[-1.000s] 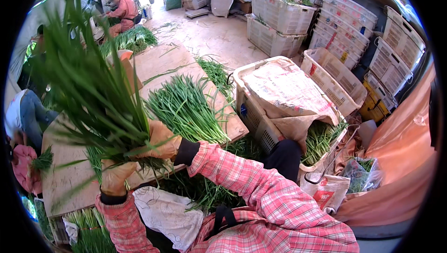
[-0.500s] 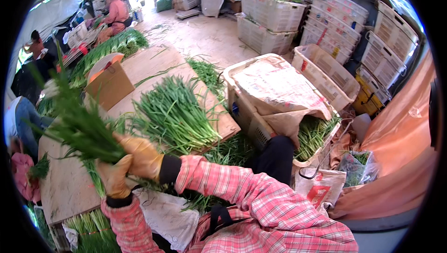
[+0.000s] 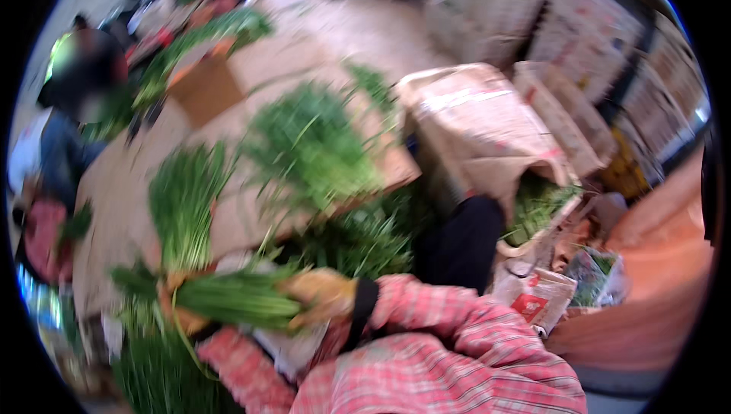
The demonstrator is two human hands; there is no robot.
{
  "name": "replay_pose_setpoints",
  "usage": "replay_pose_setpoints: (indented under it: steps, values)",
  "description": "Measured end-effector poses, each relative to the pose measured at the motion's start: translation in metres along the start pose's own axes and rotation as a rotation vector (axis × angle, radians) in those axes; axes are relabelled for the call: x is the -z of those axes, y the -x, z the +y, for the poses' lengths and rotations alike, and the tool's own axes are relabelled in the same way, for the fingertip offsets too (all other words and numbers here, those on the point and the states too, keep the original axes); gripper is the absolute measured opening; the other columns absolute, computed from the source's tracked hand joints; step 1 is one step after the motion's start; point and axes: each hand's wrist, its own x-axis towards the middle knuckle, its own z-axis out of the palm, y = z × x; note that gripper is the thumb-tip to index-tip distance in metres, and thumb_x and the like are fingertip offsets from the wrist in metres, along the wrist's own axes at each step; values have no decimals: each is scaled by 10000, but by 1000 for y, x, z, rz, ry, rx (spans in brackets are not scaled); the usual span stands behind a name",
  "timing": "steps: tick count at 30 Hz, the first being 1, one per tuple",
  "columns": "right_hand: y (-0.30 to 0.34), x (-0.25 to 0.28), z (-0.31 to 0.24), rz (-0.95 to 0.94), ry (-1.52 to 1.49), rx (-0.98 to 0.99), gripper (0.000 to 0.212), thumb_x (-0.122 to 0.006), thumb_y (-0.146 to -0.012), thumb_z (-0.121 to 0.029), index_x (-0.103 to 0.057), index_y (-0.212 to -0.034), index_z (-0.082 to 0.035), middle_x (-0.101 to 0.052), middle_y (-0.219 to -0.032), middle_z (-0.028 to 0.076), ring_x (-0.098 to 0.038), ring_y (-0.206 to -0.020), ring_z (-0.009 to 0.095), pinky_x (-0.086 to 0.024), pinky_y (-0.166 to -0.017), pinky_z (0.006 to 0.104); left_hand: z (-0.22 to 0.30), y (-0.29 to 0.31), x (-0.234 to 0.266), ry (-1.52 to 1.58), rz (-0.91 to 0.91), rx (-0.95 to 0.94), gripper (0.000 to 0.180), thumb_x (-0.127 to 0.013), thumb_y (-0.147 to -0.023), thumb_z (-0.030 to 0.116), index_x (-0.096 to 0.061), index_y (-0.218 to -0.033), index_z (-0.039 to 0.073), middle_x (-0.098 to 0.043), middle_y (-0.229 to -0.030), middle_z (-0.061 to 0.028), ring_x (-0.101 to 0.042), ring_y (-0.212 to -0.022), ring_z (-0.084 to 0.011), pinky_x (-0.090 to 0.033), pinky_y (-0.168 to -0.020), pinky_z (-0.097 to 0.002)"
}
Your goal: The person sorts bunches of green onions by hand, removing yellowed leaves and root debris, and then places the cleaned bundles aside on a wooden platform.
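Note:
A bunch of long green chives (image 3: pixel 240 297) lies level in front of my body, held at both ends. My left hand (image 3: pixel 177 306), in a yellow-brown glove, is closed round its left part, with darker leaf tips sticking out beyond it. Around the right end closes my gloved right hand (image 3: pixel 324 296). Just beyond the left hand, a smaller heap of chives (image 3: pixel 184 208) rests on the wooden board table (image 3: pixel 114 239). Farther right on it spreads a larger heap of chives (image 3: pixel 312 143). Motion blurs the picture.
A cardboard piece (image 3: pixel 205 86) stands on the table's far side. To the right is a cloth-covered crate (image 3: pixel 476 117) with greens inside. Loose greens (image 3: pixel 358 239) lie below the table edge, and more chives (image 3: pixel 164 368) at lower left. Other people (image 3: pixel 49 223) sit at left.
Both hands have brought the chives down and toward my body, from raised and tilted to level. My right hand has moved away from the left, to the other end. The view has shifted.

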Motion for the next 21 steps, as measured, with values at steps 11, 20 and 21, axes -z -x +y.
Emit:
replay_pose_setpoints:
  steps: [11, 20, 21]
  values:
    - [109, 56, 43, -412, 632, -697, 232, -643, -782, -214, -589, -933, -47, -615, -851, 162, -606, -841, 300, -468, -709, 407, 32, 14, 139, 101, -505, -92, 425, -543, -868, 226, -472, -1228, 10, -460, -800, 31, -540, -975, -209, -393, -956, -434]
    - [-49, -20, 34, 33, 539, 8, 717, -643, -785, -440, -390, -1337, -58, -503, -1218, 206, -543, -1051, 354, -449, -852, 438, 24, 10, 129, -51, -302, -149, 386, -553, -868, 251, -509, -1166, 9, -423, -735, 37, -446, -736, -142, -397, -836, -335]
    - [-47, -21, 40, -104, 292, -80, 678, -628, -800, -456, -423, -1298, -43, -547, -1087, 235, -595, -901, 379, -481, -729, 448, 24, 6, 130, 30, -331, -105, 357, -550, -868, 246, -516, -1139, 16, -407, -719, 42, -416, -709, -129, -386, -797, -314]
